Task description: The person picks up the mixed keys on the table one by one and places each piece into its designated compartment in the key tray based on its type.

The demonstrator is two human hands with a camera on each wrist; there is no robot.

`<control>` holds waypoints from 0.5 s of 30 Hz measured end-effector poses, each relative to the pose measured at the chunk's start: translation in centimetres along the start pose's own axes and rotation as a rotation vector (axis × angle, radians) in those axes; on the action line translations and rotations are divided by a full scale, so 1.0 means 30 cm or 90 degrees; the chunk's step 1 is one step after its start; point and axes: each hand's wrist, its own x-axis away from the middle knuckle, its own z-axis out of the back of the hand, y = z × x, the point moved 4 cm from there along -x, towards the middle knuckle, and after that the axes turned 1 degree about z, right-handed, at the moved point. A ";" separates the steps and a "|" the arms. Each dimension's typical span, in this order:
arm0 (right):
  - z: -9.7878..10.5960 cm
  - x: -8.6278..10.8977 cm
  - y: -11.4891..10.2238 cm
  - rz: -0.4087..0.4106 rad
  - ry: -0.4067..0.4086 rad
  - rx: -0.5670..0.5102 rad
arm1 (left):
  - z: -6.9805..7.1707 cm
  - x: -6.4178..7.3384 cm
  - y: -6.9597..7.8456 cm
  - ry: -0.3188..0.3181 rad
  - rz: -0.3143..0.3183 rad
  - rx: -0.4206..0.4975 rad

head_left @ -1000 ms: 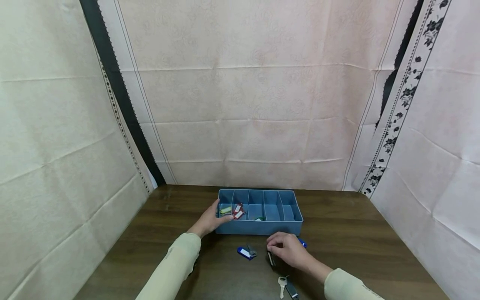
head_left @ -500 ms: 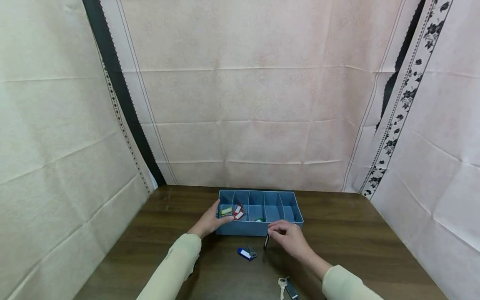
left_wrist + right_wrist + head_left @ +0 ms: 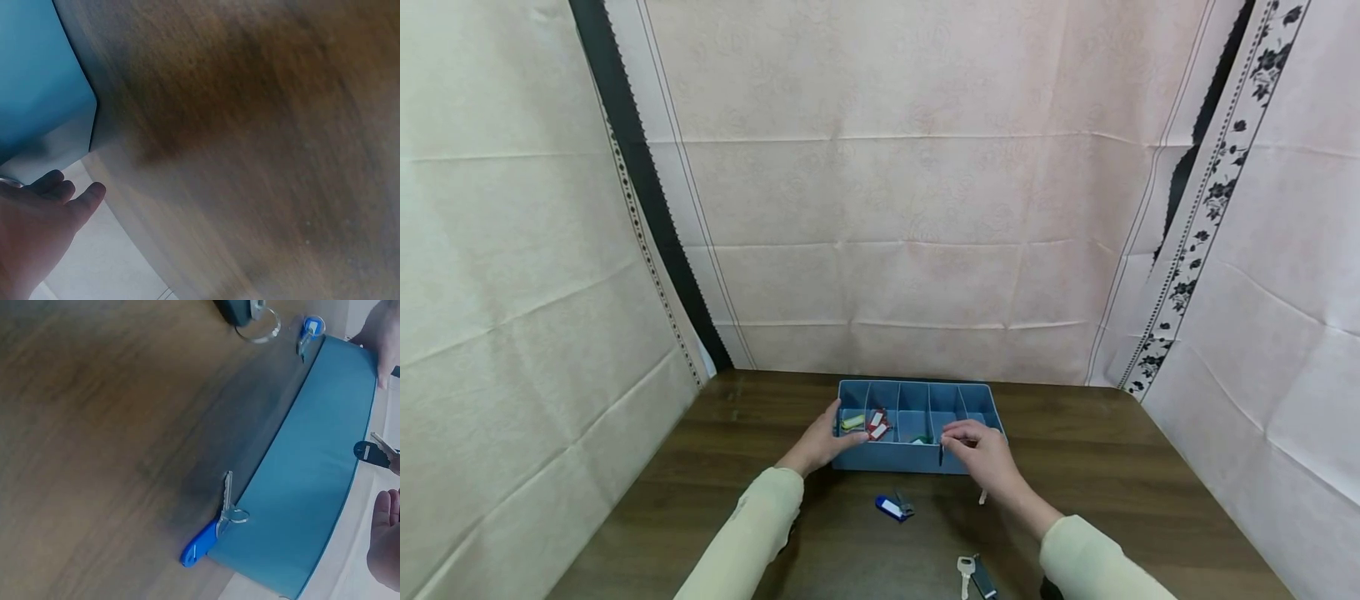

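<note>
My left hand (image 3: 816,440) holds the left end of a blue divided box (image 3: 880,457), its thumb over the front rim and fingers along the left side. Over the front wall, right of the middle, my right hand (image 3: 988,457) pinches a key with a black key tag (image 3: 372,454); the tag hangs down at the rim. The metal key (image 3: 382,443) shows beside it in the right wrist view. Inside the box, yellow-green tags (image 3: 852,422) lie in the leftmost compartment, red tags (image 3: 877,432) in the second and a green tag (image 3: 921,439) in the third.
In front of the box lies a blue-tagged key (image 3: 891,507). Another blue tag (image 3: 200,544) with its key lies by the box's right end, mostly hidden by my right hand in the head view. Nearer me is a dark-tagged key (image 3: 982,577) on the wooden table (image 3: 850,558).
My right hand has lifted the black-tagged key from the table and carried it forward and up to the box's front rim. The left hand keeps its place on the box.
</note>
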 end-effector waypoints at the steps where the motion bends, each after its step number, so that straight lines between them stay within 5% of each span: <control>1: 0.002 -0.005 0.000 -0.003 0.004 -0.003 | 0.000 0.000 0.000 0.000 -0.001 0.000; 15: 0.039 -0.069 0.005 -0.033 0.064 0.024 | 0.002 0.007 0.003 0.000 -0.008 0.004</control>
